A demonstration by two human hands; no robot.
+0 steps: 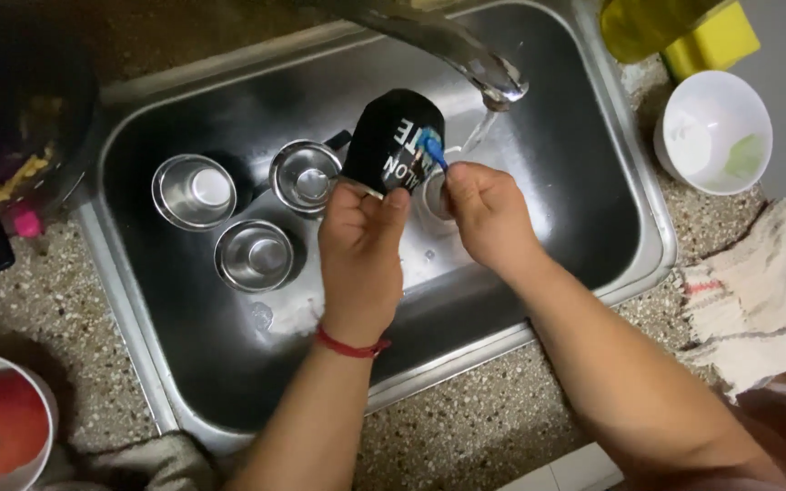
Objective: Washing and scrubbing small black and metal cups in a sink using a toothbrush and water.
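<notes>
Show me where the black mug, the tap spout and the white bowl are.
black mug (391,136), head view, on its dark side wall above the left hand.
tap spout (493,77), head view, near its outlet end.
white bowl (698,100), head view, on its inner wall.

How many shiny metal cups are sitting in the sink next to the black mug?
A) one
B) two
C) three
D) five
C: three steel cups stand in the sink, left of the black mug that the left hand holds under the tap while the right hand scrubs it with a blue scrubber.
</notes>
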